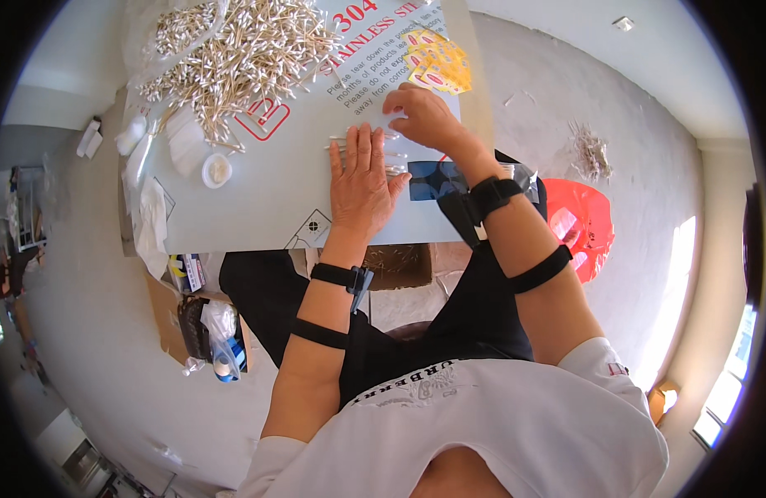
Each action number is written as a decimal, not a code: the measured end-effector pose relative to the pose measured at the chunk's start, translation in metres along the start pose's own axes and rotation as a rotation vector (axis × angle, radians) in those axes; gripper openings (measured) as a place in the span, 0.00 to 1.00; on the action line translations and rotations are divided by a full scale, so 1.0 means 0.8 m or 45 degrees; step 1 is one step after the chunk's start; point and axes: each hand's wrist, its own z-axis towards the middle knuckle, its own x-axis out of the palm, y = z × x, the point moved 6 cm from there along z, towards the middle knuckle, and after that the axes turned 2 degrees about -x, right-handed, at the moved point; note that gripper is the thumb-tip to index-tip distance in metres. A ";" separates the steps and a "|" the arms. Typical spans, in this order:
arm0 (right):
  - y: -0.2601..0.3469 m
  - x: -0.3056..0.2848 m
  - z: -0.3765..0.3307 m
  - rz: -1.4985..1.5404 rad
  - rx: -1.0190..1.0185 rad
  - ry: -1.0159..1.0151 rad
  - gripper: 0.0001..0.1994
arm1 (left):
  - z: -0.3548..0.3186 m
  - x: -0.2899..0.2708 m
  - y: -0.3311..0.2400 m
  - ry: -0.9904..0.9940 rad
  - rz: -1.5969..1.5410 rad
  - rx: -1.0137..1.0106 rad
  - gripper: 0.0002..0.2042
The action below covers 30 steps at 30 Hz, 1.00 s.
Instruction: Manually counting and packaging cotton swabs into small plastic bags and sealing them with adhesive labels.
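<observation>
Table (258, 207): far edge cut off by top of view, same for the swab pile (250, 58) at its far left. Left hand (362, 178), flat near table's middle, hides the middles of the swabs (395, 155) under it; count unclear. Right hand (424, 116), over table's right half: can't tell if curled fingers grip anything. White tub (206, 173) on table's left: contents too small to ID. Carton (429, 264) partly hidden under table's near edge. Clutter (18, 307) far left of table: blurred.

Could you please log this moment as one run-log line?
Left hand: flat over cotton swabs | Right hand: fingers curled, below yellow printed pieces | Swab heap: table's upper left | Round tub: below heap
</observation>
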 end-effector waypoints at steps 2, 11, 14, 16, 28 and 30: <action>-0.005 -0.010 -0.035 0.502 0.156 -0.687 0.08 | -0.006 -0.003 -0.004 -0.033 -0.006 0.002 0.36; 0.024 0.059 -0.104 1.065 0.165 -1.233 0.15 | 0.001 -0.018 0.051 -0.481 -0.722 -0.320 0.24; 0.029 0.069 -0.094 1.161 0.171 -1.211 0.16 | 0.009 -0.006 0.037 -0.416 -0.879 -0.271 0.20; 0.026 0.070 -0.098 1.212 0.210 -1.207 0.16 | 0.006 0.002 0.017 -0.422 -0.918 -0.250 0.20; -0.009 0.053 -0.152 1.550 0.291 -1.280 0.16 | -0.016 0.005 -0.044 0.044 -0.007 0.011 0.34; -0.008 0.052 -0.152 1.338 0.302 -1.193 0.17 | -0.008 0.007 -0.041 0.068 0.020 0.027 0.35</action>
